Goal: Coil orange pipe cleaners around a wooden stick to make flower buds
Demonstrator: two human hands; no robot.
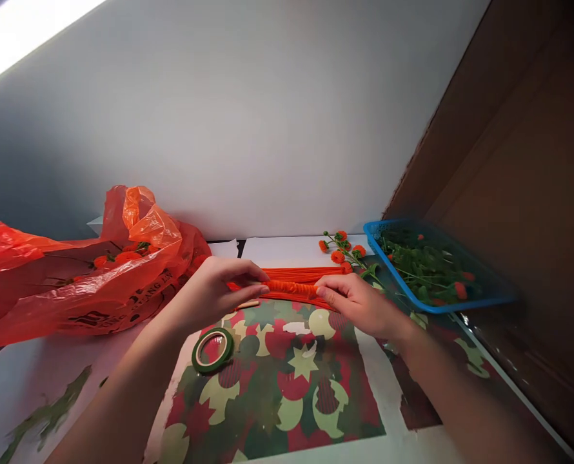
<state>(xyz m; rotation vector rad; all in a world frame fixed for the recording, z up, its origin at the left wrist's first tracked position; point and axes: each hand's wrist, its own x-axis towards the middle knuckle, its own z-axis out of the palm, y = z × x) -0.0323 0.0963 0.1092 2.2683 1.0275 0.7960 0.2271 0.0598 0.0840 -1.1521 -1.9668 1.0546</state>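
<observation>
Between my two hands stretches a fuzzy orange pipe-cleaner coil (291, 287), held level just above the table. My left hand (229, 283) pinches its left end between thumb and fingers. At the other end, my right hand (347, 296) grips it in the same way. Behind and under the coil lies a bundle of straight orange pipe cleaners (306, 274). A roll of green tape (212, 350) rests flat on the patterned mat (287, 399), nearer to me and below my left hand. Past my right hand lies a sprig of orange pompom flowers (340, 248).
A red plastic bag (113, 290) with orange flowers inside sits at the left. On the right stands a blue basket (413, 299) holding green stems and some orange flowers. A brown cardboard panel (519, 161) rises on the right, and a pale wall (248, 116) stands behind.
</observation>
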